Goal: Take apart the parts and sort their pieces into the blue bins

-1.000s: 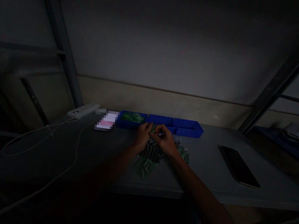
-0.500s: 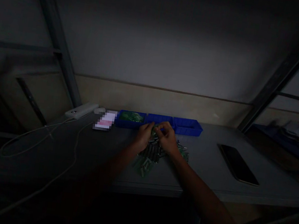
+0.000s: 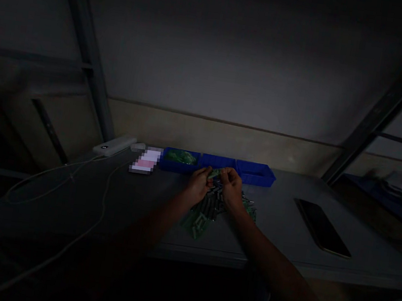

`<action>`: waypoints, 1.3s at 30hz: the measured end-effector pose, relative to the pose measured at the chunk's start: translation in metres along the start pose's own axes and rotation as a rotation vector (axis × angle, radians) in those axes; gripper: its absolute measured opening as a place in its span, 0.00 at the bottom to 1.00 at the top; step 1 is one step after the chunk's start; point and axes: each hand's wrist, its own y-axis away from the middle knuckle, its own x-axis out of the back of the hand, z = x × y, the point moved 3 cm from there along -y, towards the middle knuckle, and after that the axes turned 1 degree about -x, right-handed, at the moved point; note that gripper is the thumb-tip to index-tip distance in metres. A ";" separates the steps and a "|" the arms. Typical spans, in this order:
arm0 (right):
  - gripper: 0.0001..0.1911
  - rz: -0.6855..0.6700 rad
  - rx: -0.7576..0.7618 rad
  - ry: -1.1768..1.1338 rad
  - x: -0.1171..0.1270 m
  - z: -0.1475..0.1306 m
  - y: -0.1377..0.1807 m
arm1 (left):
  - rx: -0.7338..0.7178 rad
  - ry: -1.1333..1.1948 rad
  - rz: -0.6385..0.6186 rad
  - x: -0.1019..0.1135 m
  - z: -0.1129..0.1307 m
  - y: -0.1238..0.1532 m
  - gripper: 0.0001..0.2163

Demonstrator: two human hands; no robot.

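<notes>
Small green circuit board was pinched by fingers of left hand and right hand over grey worktop.

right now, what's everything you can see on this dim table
plastic bins: three, blue, row at table's back
flat circuit boards: a pile, green, under the hands
small part: one, green, pinched by both hands
slab phone: one, black, table's right
power bank with cable: one, white, back left
blurred card: one, pink-white, beside left bin
metal table: one, grey, in front
left hand: one, fingers on the part
right hand: one, fingers on the part
</notes>
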 end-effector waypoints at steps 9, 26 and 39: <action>0.16 -0.065 -0.020 -0.083 -0.003 -0.001 0.000 | -0.062 -0.089 -0.034 0.011 0.004 -0.011 0.08; 0.10 -0.135 -0.307 -0.094 0.006 -0.002 -0.007 | -0.619 -0.750 -0.192 0.004 0.018 -0.004 0.08; 0.11 0.138 -0.153 -0.041 0.018 0.004 -0.016 | -0.520 -0.470 -0.295 -0.004 0.015 0.018 0.07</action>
